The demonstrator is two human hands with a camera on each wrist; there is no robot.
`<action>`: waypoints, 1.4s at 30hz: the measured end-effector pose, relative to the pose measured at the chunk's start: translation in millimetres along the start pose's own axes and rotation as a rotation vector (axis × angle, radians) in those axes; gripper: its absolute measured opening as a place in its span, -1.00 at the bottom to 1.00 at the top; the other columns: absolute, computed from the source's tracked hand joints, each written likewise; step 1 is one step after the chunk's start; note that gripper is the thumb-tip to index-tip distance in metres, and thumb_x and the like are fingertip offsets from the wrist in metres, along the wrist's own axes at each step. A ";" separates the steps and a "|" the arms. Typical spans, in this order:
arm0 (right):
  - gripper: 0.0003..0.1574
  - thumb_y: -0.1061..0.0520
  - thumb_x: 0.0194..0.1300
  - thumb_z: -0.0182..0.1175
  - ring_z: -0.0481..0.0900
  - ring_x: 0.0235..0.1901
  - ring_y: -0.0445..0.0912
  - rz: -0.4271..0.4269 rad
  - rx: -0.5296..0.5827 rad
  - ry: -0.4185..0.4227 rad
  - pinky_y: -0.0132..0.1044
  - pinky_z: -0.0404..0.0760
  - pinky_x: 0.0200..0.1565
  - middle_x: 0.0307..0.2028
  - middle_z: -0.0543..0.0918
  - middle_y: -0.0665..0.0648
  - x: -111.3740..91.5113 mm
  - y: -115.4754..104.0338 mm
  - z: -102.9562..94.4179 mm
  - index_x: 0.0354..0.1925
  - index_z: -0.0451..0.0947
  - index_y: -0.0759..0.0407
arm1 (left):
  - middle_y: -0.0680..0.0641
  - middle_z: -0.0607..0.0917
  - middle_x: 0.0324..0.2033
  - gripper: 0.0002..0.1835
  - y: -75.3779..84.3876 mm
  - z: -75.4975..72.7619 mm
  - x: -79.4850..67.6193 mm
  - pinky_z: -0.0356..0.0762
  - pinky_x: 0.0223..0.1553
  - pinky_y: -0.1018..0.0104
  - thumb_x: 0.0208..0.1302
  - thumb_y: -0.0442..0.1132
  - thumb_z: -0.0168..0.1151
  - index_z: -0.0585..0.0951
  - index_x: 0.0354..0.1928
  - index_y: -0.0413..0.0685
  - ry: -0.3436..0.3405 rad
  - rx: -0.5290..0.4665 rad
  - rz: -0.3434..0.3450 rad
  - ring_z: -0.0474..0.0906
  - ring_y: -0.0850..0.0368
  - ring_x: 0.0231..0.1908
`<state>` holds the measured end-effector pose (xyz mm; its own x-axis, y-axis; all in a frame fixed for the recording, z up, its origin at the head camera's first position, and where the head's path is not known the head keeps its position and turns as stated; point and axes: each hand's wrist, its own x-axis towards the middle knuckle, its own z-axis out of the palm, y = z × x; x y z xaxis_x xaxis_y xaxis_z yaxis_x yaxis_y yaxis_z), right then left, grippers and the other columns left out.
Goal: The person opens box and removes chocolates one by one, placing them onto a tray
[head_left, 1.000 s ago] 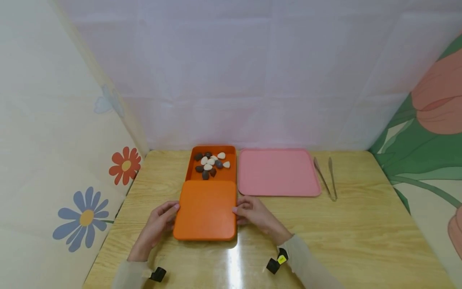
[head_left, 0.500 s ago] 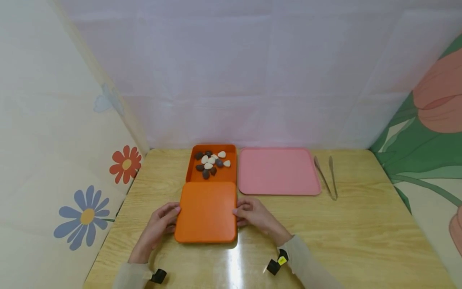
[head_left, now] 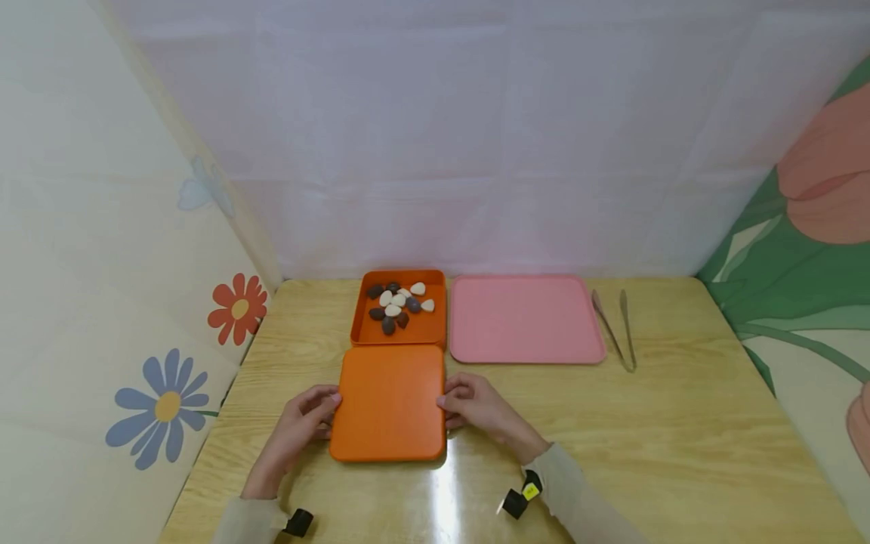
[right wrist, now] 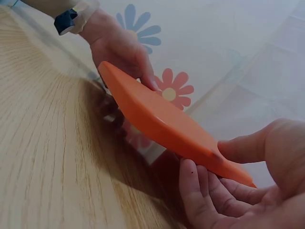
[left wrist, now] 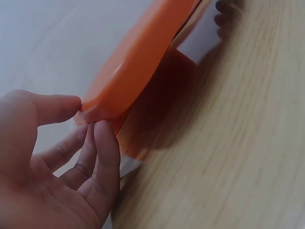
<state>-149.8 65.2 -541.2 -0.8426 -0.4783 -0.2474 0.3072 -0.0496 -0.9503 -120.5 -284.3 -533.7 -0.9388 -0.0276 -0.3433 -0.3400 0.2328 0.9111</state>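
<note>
An orange lid (head_left: 389, 404) is held level above the table, in front of an orange box (head_left: 398, 332). At its left edge my left hand (head_left: 299, 423) pinches it, thumb on top and fingers beneath, as the left wrist view shows of the lid (left wrist: 126, 71). My right hand (head_left: 479, 408) grips the opposite edge the same way; in the right wrist view the lid (right wrist: 157, 117) hangs over the wood with a shadow below. Several dark pebbles (head_left: 388, 326) and white pebbles (head_left: 393, 310) lie in the box.
Right of the box lies a pink tray (head_left: 526, 321). Metal tongs (head_left: 629, 340) rest beyond it on the wooden table (head_left: 652, 453). A pale cloth wall (head_left: 476, 151) stands behind, with flowered sheets on both sides.
Both hands have drawn the lid slightly toward the body, so it covers less of the box and the box's front rim now shows. The pebbles, tray and tongs stay put.
</note>
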 end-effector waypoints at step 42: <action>-0.80 0.07 0.47 0.37 0.57 -0.54 -0.20 -0.119 -0.679 0.128 -0.36 0.58 -0.48 -0.45 0.67 -0.02 4.1 0.7 6.8 -0.21 0.60 0.17 | -0.18 0.82 -0.12 -0.65 9.5 13.4 -2.6 0.68 -0.31 0.41 0.51 -0.24 0.35 0.71 0.19 -0.34 0.046 0.471 0.167 0.72 0.18 -0.32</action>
<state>-150.0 57.3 -541.6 -0.9118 -0.3942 -0.1149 -0.0993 0.4833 -0.8698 -120.6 -269.0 -527.2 -0.9833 0.0073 -0.1816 -0.1331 0.6512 0.7471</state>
